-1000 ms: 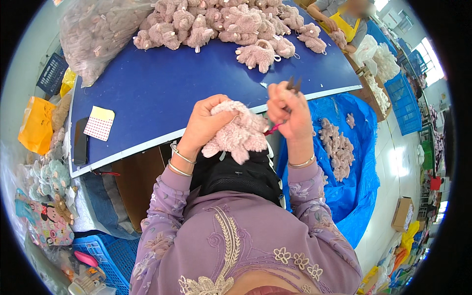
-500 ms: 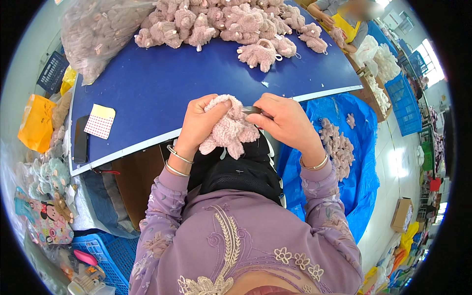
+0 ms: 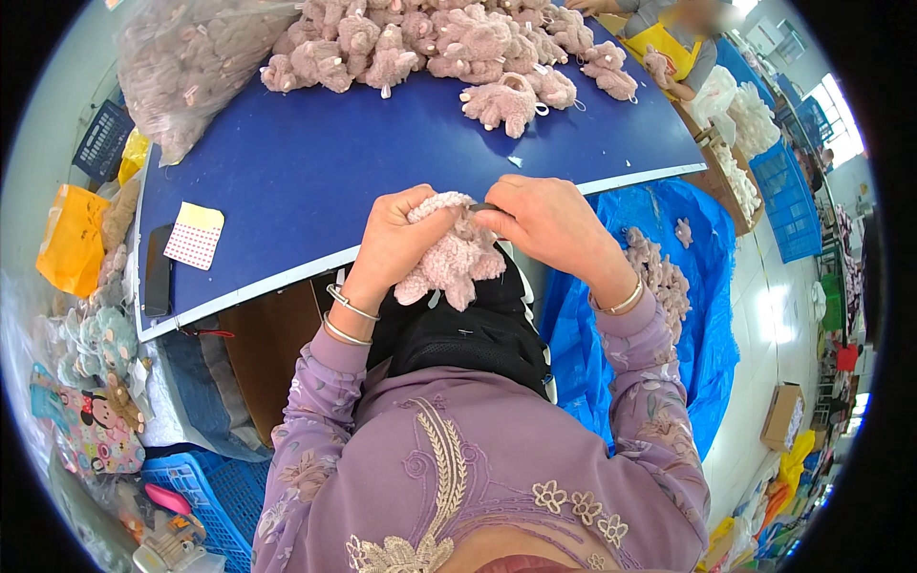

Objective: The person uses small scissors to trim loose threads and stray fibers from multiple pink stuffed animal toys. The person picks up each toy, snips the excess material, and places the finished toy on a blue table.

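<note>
My left hand (image 3: 403, 237) grips a fuzzy pale pink plush piece (image 3: 455, 265) with stubby limbs, thumb pressed into its upper part. It hangs over my lap, just off the table's near edge. Closed around a small dark metal tool (image 3: 484, 207) is my right hand (image 3: 554, 227); the tool's tip meets the plush at its upper right. Fingers hide most of the tool, so its kind cannot be made out. Similar plush pieces form a heap (image 3: 468, 43) at the far side of the blue table (image 3: 325, 162).
A clear bag (image 3: 191, 76) of plush stands far left. A dotted notepad (image 3: 195, 237) lies beside a black phone (image 3: 158, 272). On my right, a blue sheet (image 3: 707, 286) holds more plush pieces (image 3: 659, 277). Across the table, a person in a yellow apron (image 3: 659, 48) holds a plush piece.
My right hand has shifted slightly upward and tilted, with the tool still at the plush. The plush has turned a little in my left hand. The other person's one hand has moved toward the heap.
</note>
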The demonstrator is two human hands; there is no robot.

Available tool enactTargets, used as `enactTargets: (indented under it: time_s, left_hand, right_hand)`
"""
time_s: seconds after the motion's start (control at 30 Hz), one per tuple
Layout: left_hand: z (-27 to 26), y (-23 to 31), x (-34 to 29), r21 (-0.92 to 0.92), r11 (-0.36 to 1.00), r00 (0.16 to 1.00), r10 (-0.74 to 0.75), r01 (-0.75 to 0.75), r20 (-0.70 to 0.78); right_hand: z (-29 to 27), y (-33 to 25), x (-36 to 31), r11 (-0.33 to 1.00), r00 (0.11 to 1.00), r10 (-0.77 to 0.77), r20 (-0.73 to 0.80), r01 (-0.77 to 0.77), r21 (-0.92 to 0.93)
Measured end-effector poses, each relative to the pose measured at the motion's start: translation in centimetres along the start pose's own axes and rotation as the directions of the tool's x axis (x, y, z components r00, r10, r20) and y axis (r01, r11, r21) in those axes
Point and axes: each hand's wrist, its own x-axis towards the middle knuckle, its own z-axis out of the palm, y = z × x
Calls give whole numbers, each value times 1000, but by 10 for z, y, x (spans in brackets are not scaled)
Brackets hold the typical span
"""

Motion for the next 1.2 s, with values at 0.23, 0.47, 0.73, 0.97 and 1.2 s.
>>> enactTargets:
  time_s: [0.23, 0.47, 0.73, 0.97, 1.2]
  left_hand:
    - [4, 3, -2, -137, 989, 998, -61, 57, -25]
    - [3, -4, 5, -196, 981, 1000, -2, 3, 3]
    - [-10, -13, 15, -288, 957, 976, -38, -26, -213]
    - [1, -15, 24, -173, 984, 984, -68, 39, -168]
    - [-2, -26, 27, -162, 987, 989, -24, 0, -145]
  right_hand:
    - [1, 9, -13, 619, 918, 396, -12, -257, 742]
    - [34, 9, -16, 654, 924, 192, 330, -371, 659]
    - [-34, 97, -71, -229, 764, 108, -636, 642, 732]
    - [38, 125, 2, 783, 697, 554, -455, -251, 569]
    - [70, 148, 67, 788, 722, 615, -317, -553, 269]
